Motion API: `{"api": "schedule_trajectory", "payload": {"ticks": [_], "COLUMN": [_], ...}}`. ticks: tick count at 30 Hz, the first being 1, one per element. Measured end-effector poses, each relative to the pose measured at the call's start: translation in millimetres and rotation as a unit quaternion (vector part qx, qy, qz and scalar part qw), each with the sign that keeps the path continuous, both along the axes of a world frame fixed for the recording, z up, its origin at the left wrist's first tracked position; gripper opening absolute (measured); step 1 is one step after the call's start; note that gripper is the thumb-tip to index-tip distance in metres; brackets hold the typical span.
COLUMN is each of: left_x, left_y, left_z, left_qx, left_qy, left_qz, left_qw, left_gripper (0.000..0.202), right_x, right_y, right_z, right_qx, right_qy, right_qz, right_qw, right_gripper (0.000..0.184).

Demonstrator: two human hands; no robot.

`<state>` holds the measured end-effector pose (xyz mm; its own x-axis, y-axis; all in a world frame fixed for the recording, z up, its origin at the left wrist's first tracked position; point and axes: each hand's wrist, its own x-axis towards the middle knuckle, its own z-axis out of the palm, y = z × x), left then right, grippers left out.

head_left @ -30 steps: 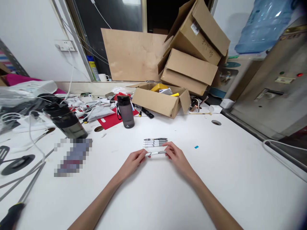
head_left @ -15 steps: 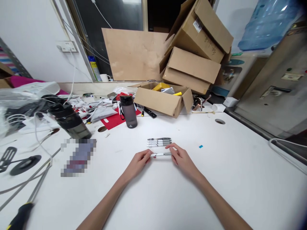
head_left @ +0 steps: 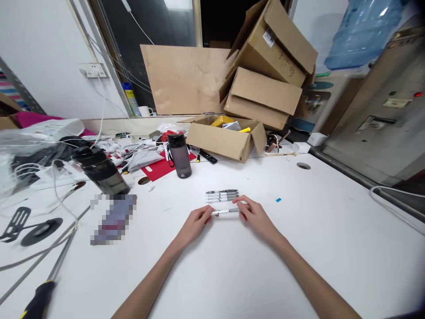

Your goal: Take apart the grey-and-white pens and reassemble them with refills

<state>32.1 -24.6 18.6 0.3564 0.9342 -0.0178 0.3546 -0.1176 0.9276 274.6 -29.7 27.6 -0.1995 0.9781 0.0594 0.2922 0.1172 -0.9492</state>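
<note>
A white and grey pen (head_left: pixel 226 211) lies crosswise between my hands, pinched at both ends. My left hand (head_left: pixel 196 223) is closed on its white left end, thumb and fingers together. At the grey right end, my right hand (head_left: pixel 254 216) is closed on it too, with the index finger stretched out above. Just beyond, several pens (head_left: pixel 222 196) lie side by side in a row on the white table (head_left: pixel 212 274). The farthest of that row looks darker than the others. My right index fingertip is close to the right end of the row.
A dark bottle (head_left: pixel 179 157) stands behind the pens, left of an open cardboard box (head_left: pixel 221 141). Another bottle (head_left: pixel 101 172) leans at the left, near a pixelated patch (head_left: pixel 114 220). A screwdriver (head_left: pixel 40 297) lies front left; a blue scrap (head_left: pixel 278 200) lies right.
The view has shifted slightly. Both hands keep their hold on the pen, which now tilts a little, its right end higher in view. The row of pens appears unchanged.
</note>
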Motion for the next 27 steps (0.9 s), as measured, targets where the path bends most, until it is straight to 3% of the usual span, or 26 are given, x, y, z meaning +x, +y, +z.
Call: {"api": "schedule_trajectory", "payload": {"ticks": [4,10,15,19,24,27], "left_x": [0.6,2.0,1.8,1.7,2.2,2.6], "left_y": [1.2,-0.4,0.4,0.5,-1.2,-2.9], "left_z": [-1.5,-1.2,-1.7,-2.8,-0.6,2.9], "left_qx": [-0.002,0.002,0.01,0.021,0.018,0.02], "left_qy": [-0.006,-0.005,-0.003,0.009,0.008,0.009], "left_qz": [-0.006,-0.008,-0.001,-0.016,-0.01,-0.023], "left_qw": [1.0,1.0,1.0,1.0,1.0,1.0], "left_gripper": [0.051,0.05,0.051,0.051,0.052,0.051], "right_x": [1.7,4.2,6.4,6.8,4.7,3.4], "right_y": [0.1,-0.6,1.5,2.1,0.8,-0.3], "right_z": [4.5,4.7,4.9,2.0,1.0,0.5], "right_qx": [0.06,-0.001,0.041,0.002,0.031,0.007], "right_qy": [-0.004,-0.003,0.004,0.0,-0.003,0.007], "right_qz": [0.015,0.019,0.029,0.032,0.038,0.043], "right_qw": [0.998,1.0,0.999,0.999,0.999,0.999], "right_gripper": [0.025,0.035,0.029,0.032,0.029,0.033]}}
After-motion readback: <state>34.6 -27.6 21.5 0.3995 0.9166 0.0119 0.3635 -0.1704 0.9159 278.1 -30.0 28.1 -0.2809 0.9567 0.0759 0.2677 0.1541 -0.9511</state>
